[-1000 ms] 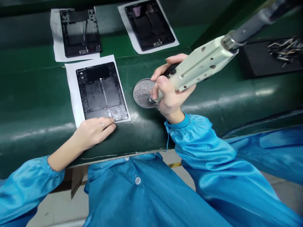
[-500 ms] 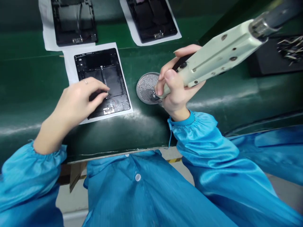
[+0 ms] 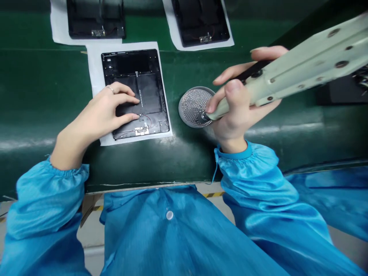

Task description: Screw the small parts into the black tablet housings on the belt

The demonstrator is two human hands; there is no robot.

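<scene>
My left hand (image 3: 105,111) rests over an opened black tablet housing (image 3: 151,88), its thumb and fingers apart with nothing seen between them. The thumb tip lies near a thin red wire and a small circuit board (image 3: 142,131) at the housing's lower end. Beneath the housing is a white sheet (image 3: 97,78). To the right, my right hand (image 3: 234,111) is wrapped round a pale green electric screwdriver (image 3: 304,65). The driver's tip points down at a round perforated metal screw tray (image 3: 195,105); whether a screw sits on the tip is too small to tell.
Two more black housings, one at the back left (image 3: 96,28) and one at the back middle (image 3: 202,27), lie on white sheets. A dark box (image 3: 335,92) stands at the right. The green bench mat (image 3: 138,165) ends at the front edge, close to my body.
My left thumb and fingers have parted from their pinch over the housing. The screwdriver's tip remains at the perforated tray. The whole view has shifted, so the bench things appear further right.
</scene>
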